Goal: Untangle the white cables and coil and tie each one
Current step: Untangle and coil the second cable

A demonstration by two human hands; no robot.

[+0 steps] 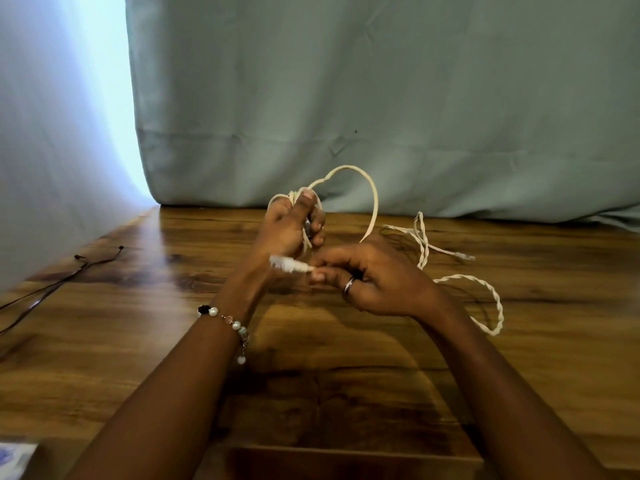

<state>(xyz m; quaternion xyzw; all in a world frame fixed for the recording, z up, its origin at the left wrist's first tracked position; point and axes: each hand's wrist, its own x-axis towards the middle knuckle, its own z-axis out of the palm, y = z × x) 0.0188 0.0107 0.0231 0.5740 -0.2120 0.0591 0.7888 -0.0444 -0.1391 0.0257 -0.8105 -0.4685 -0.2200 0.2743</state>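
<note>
Head view shows the left hand [289,225] raised above the wooden bench [346,375], its fingers curled around a small coil of white cable [372,188] whose loop arches up and to the right. Near it, the right hand [377,278] pinches the cable's blurred white plug [287,264] between thumb and fingertips. A second, twisted white cable [493,299] lies on the bench to the right. Thin dark wire [55,282] lies far left.
</note>
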